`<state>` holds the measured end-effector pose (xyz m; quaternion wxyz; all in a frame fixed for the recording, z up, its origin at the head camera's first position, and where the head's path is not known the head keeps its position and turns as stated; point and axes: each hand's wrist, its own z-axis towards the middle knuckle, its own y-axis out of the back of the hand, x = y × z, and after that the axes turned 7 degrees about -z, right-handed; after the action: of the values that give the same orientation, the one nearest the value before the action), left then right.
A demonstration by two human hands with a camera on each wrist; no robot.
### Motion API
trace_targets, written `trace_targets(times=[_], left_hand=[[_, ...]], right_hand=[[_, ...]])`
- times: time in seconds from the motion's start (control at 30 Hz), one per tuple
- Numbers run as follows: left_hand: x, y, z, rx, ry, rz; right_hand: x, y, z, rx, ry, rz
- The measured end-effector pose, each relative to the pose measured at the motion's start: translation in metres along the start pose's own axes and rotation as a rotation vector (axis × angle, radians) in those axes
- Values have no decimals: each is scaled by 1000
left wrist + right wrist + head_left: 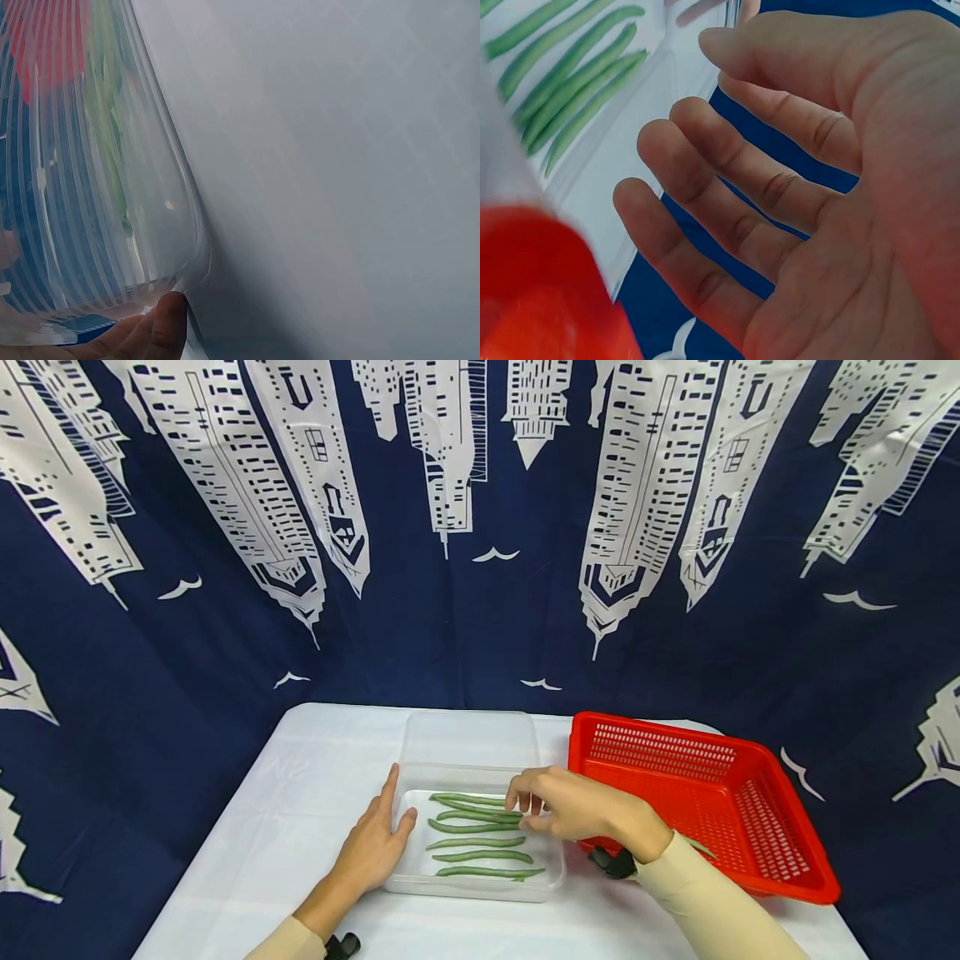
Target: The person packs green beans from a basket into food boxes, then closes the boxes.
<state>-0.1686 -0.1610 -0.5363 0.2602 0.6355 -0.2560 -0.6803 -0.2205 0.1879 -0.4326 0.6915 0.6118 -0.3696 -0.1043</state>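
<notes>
A clear plastic container (480, 887) holds several green beans (480, 842), laid side by side in a column of crosswise rows. My left hand (375, 843) rests along its left wall, fingers extended and thumb over the rim; the left wrist view shows fingertips (171, 315) at a corner of the ribbed container wall. Over the container's right side hovers my right hand (573, 802), its fingers loosely bent near the bean ends. Nothing sits between the thumb and fingers (694, 169) in the right wrist view.
A red perforated basket (667, 739) stands right of the container, under my right forearm. A green bean (700, 846) shows inside it, partly hidden by the sleeve. Behind the container lies a clear lid (471, 735). A navy cloth (465, 635) with white buildings hangs behind the white table (300, 777).
</notes>
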Motion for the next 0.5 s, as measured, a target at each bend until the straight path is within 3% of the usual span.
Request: trace_targets(times=[0.5], left_hand=[[1,-1,0,5,0,-8]], right_hand=[[-39,31,-49,-151,-120,-100]])
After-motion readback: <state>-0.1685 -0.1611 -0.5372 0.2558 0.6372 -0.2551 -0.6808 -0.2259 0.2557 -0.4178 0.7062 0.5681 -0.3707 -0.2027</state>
